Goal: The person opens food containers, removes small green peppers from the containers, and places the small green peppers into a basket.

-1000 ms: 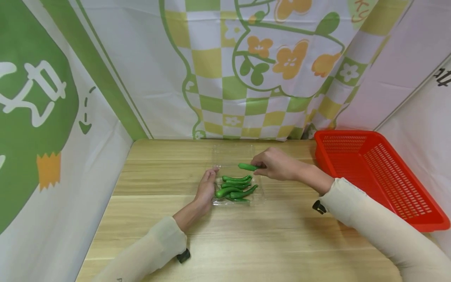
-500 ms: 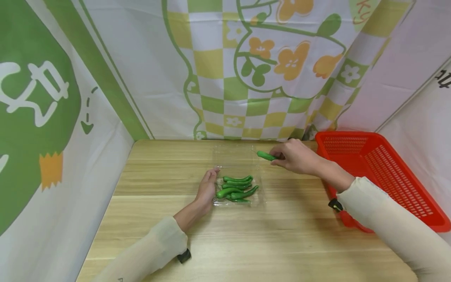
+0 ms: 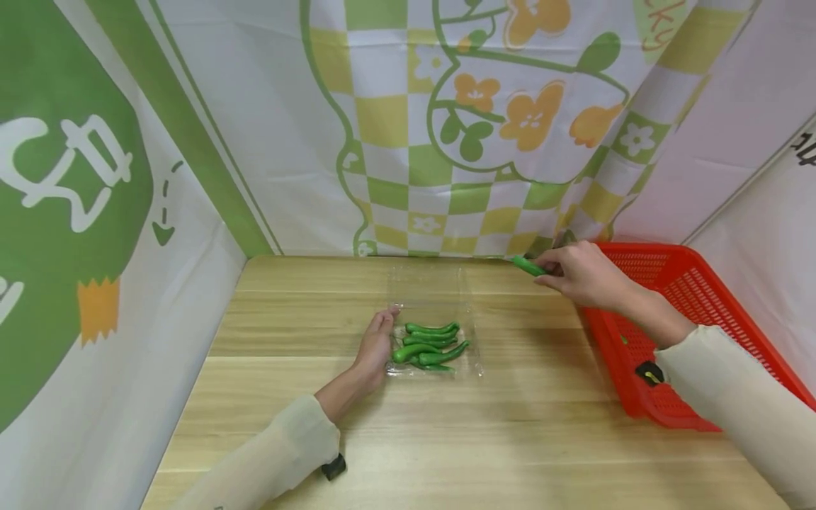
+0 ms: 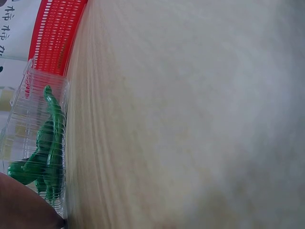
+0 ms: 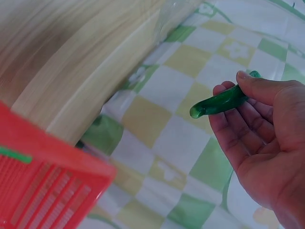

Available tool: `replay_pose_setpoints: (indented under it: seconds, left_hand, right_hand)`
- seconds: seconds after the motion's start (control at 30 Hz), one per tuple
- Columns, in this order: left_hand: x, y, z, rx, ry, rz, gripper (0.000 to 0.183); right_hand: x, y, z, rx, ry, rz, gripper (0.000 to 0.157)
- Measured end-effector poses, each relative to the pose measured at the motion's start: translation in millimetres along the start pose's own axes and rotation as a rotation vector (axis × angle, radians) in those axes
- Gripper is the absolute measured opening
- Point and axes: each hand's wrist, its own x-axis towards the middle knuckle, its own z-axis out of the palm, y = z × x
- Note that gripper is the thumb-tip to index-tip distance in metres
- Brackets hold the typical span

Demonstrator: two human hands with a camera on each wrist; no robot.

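My right hand (image 3: 589, 275) pinches a green chili pepper (image 3: 528, 266) between thumb and fingers, above the table's back edge and close to the red basket. In the right wrist view the pepper (image 5: 221, 101) lies across the fingers under the thumb. On the table stands a clear plastic box (image 3: 473, 354), its lid folded back, with several green chili peppers (image 3: 423, 348) inside. My left hand (image 3: 372, 347) holds the box by its left side; its fingers are partly hidden. The left wrist view shows the peppers (image 4: 55, 129) through the box wall.
A red perforated basket (image 3: 612, 375) stands at the right, partly covered by my right forearm. Something green (image 5: 14, 155) shows inside it. A patterned cloth (image 3: 440, 191) hangs behind the wooden table (image 3: 497, 439).
My right hand has carried the chili pepper from above the box to the right and back, towards the basket. My left hand stays at the box.
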Motion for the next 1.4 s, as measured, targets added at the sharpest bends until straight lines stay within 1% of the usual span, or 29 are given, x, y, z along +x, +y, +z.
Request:
replay_pose_setpoints:
  seconds: [0.1,0.3,0.53,0.67,0.77,0.9,1.0,1.17,1.3,1.4]
  left_hand:
    - [-0.1,-0.9,0.5,0.003,0.005,0.006,0.044]
    - [-0.1,-1.7,1.0,0.006,0.008,0.011,0.044]
    - [1.3,0.3,0.3,-0.001,-0.004,-0.001,0.044]
    - [0.8,1.5,0.1,0.0,-0.008,0.008,0.045]
    - [0.0,1.0,-0.1,-0.002,-0.004,0.003,0.044]
    - [0.2,0.1,0.6,0.001,0.005,-0.007,0.044]
    - [1.0,-0.6,1.0,0.002,0.008,-0.008,0.043]
    - [0.2,-0.8,0.0,0.003,0.001,-0.006,0.043]
    - [-0.4,-0.9,0.3,0.007,0.004,-0.001,0.044]
    - [0.7,-2.2,0.6,0.006,0.007,0.004,0.043]
  right_hand:
    - [-7,7,-6.9,-0.025,0.022,0.017,0.015]
    - [-19,23,-19.7,-0.055,0.092,0.02,0.013]
    - [-28,43,-30.6,-0.072,0.106,0.081,0.014]
    - [-32,55,-33.3,-0.07,0.109,0.129,0.012]
    - [-37,67,-33.1,-0.082,0.125,0.163,0.011]
    - [-44,84,-31.1,-0.121,0.15,0.178,0.014]
    - [-49,95,-29.6,-0.107,0.139,0.215,0.012]
    - [-54,107,-29.2,-0.064,0.086,0.315,0.022]
    - [-58,113,-28.6,-0.059,0.059,0.34,0.024]
    - [-61,118,-27.3,-0.042,0.021,0.376,0.028]
